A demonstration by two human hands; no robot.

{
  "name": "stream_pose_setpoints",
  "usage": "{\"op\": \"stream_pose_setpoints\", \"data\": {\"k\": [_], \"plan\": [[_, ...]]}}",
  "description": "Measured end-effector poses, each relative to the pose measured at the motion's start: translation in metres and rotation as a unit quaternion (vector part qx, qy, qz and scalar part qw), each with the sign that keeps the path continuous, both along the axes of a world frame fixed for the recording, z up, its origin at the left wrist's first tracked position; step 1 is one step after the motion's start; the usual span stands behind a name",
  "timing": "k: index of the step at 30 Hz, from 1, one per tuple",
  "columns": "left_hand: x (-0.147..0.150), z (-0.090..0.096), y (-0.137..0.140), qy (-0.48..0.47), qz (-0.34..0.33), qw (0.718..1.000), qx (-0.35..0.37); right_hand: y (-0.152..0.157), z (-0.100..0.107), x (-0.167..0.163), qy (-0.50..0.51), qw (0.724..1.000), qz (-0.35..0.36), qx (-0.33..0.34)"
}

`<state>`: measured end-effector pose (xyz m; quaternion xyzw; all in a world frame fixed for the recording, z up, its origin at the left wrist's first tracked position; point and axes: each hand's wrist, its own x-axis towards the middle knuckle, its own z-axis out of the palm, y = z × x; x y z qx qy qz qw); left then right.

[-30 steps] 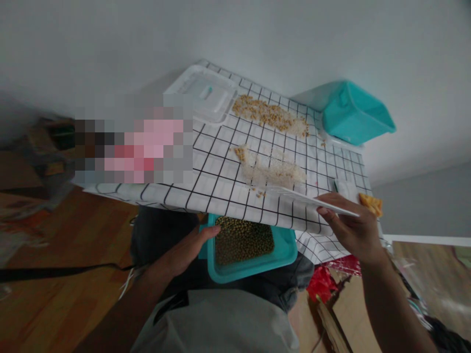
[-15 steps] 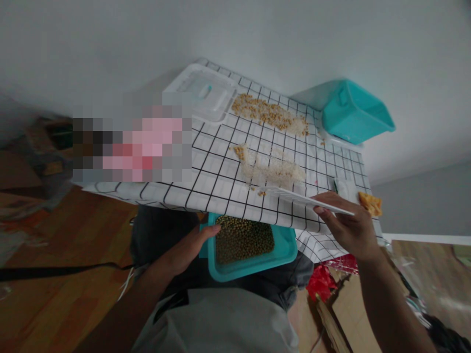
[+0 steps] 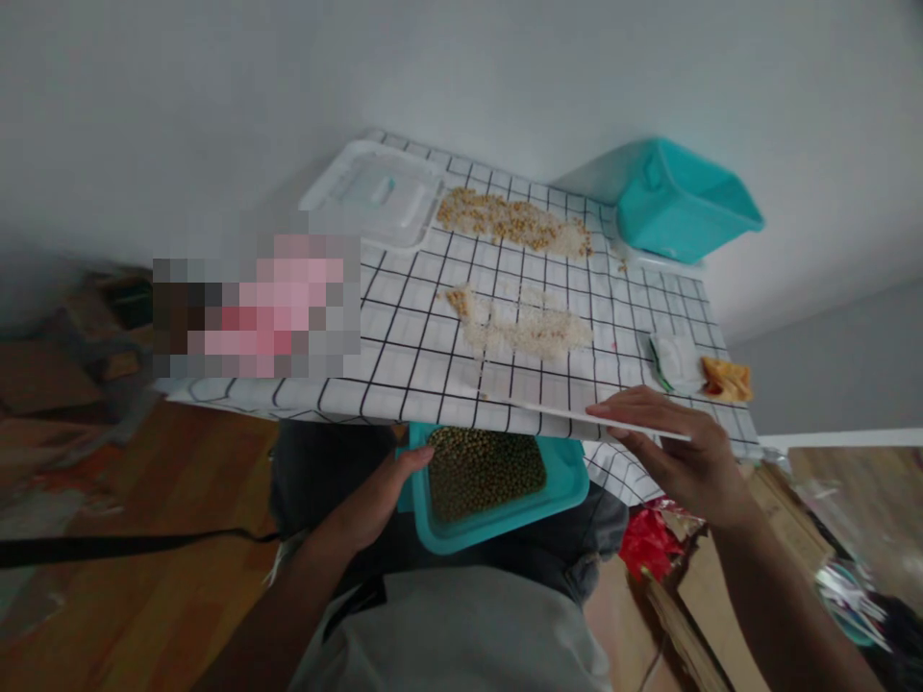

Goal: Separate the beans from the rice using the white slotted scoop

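My left hand [image 3: 379, 497] grips the left rim of a teal plastic bin [image 3: 497, 538], thumb over the edge. Small greenish-brown beans [image 3: 490, 471] lie inside the bin, which sits over my lap below the table's front edge. In my right hand [image 3: 682, 457], pinched between thumb and fingers, is a thin flat white board [image 3: 555, 396] held low at the table's near edge. Just beyond the board lies a spread of white rice-like grains [image 3: 537, 330], with a few tan beans at its left end. Farther back is a strip of yellowish beans mixed with pale grains [image 3: 505, 219].
A checked cloth [image 3: 404, 332] covers the table against the wall. A clear lid [image 3: 375, 197] lies at the back left, an empty-looking teal bin [image 3: 682, 211] at the back right. A white packet [image 3: 676, 360] and an orange wrapper [image 3: 727, 379] lie right. A pixelated patch covers the left.
The white board has come back toward me, away from the grains to the table's front edge, and sits lower. My left hand keeps its hold on the bin. The view has shifted slightly.
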<state>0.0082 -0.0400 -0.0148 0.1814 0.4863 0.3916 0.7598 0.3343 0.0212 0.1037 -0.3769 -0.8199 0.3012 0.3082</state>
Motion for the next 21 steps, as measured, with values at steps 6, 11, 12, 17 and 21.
{"op": "stream_pose_setpoints", "data": {"k": [6, 11, 12, 17, 21], "plan": [[0.000, 0.000, -0.001, -0.011, -0.005, 0.998, -0.054, -0.025, 0.001, -0.003, 0.008, 0.998, 0.058, -0.033], [-0.004, 0.007, 0.000, -0.001, -0.015, 0.997, -0.077, -0.038, 0.001, -0.005, 0.036, 0.999, 0.002, -0.026], [-0.005, 0.009, -0.001, 0.000, -0.018, 0.997, -0.078, -0.038, 0.000, -0.005, 0.041, 0.998, -0.038, -0.022], [-0.009, 0.007, -0.015, 0.047, -0.013, 0.996, -0.075, -0.031, -0.001, -0.005, 0.042, 0.956, -0.288, 0.021], [-0.013, 0.002, -0.027, 0.073, 0.014, 0.994, -0.083, -0.020, 0.000, -0.004, 0.054, 0.903, -0.423, 0.041]]}}
